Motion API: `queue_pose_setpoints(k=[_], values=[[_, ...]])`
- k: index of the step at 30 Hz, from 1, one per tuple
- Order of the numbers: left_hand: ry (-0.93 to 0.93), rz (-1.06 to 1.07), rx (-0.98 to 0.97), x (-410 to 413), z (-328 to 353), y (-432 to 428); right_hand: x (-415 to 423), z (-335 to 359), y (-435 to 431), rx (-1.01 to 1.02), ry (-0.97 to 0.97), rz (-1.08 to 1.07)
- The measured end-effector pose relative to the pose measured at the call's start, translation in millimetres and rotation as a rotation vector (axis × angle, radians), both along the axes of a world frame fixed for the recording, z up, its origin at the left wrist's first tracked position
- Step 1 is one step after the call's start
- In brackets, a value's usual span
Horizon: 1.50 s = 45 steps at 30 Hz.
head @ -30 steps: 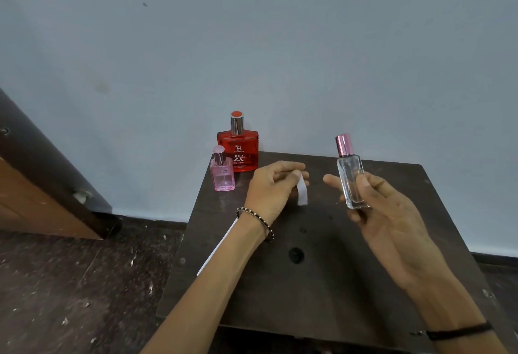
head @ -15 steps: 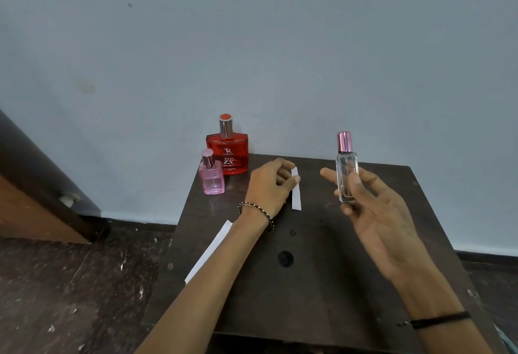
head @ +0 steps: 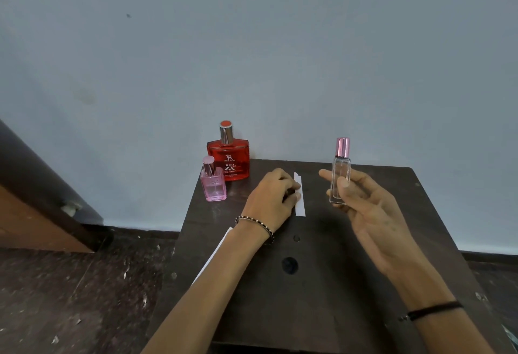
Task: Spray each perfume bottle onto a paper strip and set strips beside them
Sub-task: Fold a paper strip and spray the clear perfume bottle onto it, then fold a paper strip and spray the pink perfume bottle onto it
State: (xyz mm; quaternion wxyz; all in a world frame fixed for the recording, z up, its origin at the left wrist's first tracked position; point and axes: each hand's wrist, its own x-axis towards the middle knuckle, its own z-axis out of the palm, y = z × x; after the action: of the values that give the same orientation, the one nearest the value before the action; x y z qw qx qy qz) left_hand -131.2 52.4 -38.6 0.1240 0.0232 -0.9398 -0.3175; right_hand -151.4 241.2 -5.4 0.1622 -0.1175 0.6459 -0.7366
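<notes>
My right hand (head: 367, 208) holds a clear glass perfume bottle (head: 340, 177) with a pink metallic cap upright above the dark table (head: 336, 283). My left hand (head: 270, 202) pinches a short white paper strip (head: 299, 199) that hangs upright, to the left of that bottle and apart from it. At the table's back left corner stand a red perfume bottle (head: 229, 160) and, in front of it, a small pink perfume bottle (head: 213, 182), both capped. Another white paper strip (head: 213, 258) lies along the table's left edge, partly hidden by my left forearm.
The table has a round hole (head: 289, 265) near its middle and stands against a pale blue wall. A dark wooden door or panel (head: 36, 194) leans at the left. The floor around is dark and speckled.
My left hand has straightened the paper strip so it hangs upright. The clear bottle stays in my right hand, a little higher and more upright. The view has shifted slightly.
</notes>
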Motion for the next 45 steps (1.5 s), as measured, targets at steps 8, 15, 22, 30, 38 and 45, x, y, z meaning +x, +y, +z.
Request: queue_pose_setpoints(k=[8,15,22,30,38,45], values=[[0.051,0.048,0.026,-1,-6,-1,-28,-2,-23,0.315,0.180,-0.070],[0.106,0.072,-0.022,-2,-7,0,-50,-18,-50,0.397,0.239,0.041],[0.116,0.069,-0.011,-2,-7,1,-55,-25,-55,0.405,0.241,0.060],[0.122,0.066,0.013,1,-5,1,-55,-25,-52,0.446,0.256,0.091],[0.053,0.057,0.080,8,4,-3,-29,-26,-30,0.513,0.203,0.014],[0.014,0.045,0.060,45,14,-6,28,-16,-29,0.584,0.250,-0.042]])
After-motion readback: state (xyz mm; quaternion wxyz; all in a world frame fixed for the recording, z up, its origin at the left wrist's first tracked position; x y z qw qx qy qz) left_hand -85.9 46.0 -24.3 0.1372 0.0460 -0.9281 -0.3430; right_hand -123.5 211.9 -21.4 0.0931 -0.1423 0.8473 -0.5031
